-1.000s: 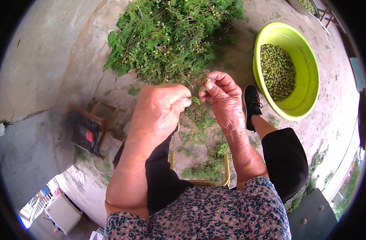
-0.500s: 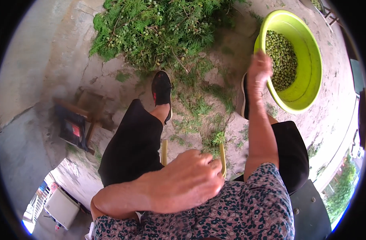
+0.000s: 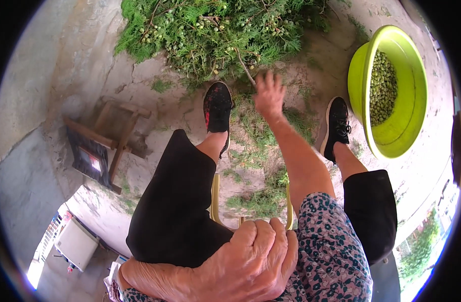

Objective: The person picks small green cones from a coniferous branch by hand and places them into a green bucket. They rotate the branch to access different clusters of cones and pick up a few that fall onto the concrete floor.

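Note:
Close to my body, my left hand (image 3: pixel 250 261) is closed with its fingers curled under; whatever it may hold is hidden beneath it. My right arm stretches forward, and my right hand (image 3: pixel 270 95) is open with fingers spread, just short of a heap of green conifer branches (image 3: pixel 215 40) bearing small round pale-green cones. A bare twig (image 3: pixel 245 68) sticks out of the heap, its end beside my right thumb; whether they touch I cannot tell. To the right stands a lime-green plastic basin (image 3: pixel 409 126), tilted in view, with many picked green cones (image 3: pixel 382 88) inside.
A small wooden stool (image 3: pixel 114 136) is on the ground at left. Loose green sprigs (image 3: pixel 255 146) litter the concrete between my black shoes (image 3: pixel 218 108). Yellow curved rails (image 3: pixel 215 196) show between my knees. A white box-like object (image 3: pixel 75 245) stands at lower left.
My right hand has left the basin's rim, swung left to the branch heap and spread its fingers. My left hand has come nearer to my body. The whole view has shifted slightly.

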Tool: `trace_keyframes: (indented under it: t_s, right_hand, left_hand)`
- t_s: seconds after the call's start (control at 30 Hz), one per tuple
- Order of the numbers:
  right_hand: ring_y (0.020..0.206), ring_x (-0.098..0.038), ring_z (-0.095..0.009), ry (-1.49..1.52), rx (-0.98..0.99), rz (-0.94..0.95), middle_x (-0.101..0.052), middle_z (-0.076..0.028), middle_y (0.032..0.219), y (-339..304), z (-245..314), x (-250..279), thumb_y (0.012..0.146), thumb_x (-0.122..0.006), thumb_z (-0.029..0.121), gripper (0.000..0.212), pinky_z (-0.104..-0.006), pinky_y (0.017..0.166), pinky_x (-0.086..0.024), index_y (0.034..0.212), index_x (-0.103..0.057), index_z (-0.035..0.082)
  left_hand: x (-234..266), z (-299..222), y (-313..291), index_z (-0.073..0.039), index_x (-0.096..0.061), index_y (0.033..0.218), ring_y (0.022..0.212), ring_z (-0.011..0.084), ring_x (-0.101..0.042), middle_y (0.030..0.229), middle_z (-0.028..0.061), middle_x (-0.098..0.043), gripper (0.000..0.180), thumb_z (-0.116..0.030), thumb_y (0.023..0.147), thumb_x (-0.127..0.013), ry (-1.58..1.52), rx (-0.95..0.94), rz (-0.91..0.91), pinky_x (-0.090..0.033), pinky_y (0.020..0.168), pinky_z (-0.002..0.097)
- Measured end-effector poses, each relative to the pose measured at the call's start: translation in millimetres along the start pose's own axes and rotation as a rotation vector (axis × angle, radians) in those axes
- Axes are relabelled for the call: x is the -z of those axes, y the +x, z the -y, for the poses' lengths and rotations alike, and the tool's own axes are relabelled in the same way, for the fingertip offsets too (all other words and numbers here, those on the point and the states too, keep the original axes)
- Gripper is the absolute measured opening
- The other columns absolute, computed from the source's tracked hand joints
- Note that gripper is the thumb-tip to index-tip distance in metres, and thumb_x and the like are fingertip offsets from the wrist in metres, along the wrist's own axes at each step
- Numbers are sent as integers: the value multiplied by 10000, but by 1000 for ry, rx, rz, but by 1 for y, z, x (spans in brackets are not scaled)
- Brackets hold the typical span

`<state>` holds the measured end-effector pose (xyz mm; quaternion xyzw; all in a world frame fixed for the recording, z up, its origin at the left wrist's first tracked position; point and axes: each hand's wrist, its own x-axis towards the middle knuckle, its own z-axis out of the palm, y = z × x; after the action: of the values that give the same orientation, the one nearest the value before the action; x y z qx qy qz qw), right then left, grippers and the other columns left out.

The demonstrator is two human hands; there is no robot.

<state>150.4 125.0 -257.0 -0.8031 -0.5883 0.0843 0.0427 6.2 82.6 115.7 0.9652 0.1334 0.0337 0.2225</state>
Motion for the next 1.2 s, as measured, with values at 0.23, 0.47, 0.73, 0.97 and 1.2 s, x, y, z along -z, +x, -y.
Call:
trace_keyframes:
  t_s: [0.23,0.47,0.73,0.97,1.2]
  right_hand:
    - [1179,-347,-348,215,247,375,-340,-162,1283,-80,31,3,666,-646,107,556,-418,922,-367,1185,-451,70]
    - [1190,-309,-404,149,80,-4,-324,-170,1288,-8,49,-18,666,-655,130,613,-450,922,-356,1219,-404,46]
    - [1248,-239,-362,-43,464,383,-281,-128,1335,-159,9,-23,725,-592,196,534,-543,926,-326,1227,-430,111]
    - [914,-553,-302,-53,104,1096,-549,-148,971,-170,-37,19,785,-530,222,279,-442,761,-461,982,-588,34]
    - [1132,-387,-341,159,-216,-127,-374,-167,1240,-20,-104,44,702,-688,230,552,-457,788,-451,1179,-452,83]
  left_hand:
    - [-2,0,-9,54,-571,921,758,233,-523,878,185,-570,302,-150,704,-522,6,58,-17,-402,618,298]
    - [8,1,0,55,-570,912,741,226,-514,838,164,-562,297,-147,701,-517,20,68,105,-400,619,291]
    - [-10,3,1,51,-564,912,767,229,-513,827,153,-554,292,-147,704,-512,112,41,-13,-399,649,297]
    - [-8,-11,-8,33,-564,912,796,235,-521,864,153,-560,280,-141,697,-523,82,51,25,-407,671,312]
    - [7,-2,23,39,-587,946,766,259,-570,852,198,-574,275,-136,737,-543,-82,-37,303,-470,649,323]
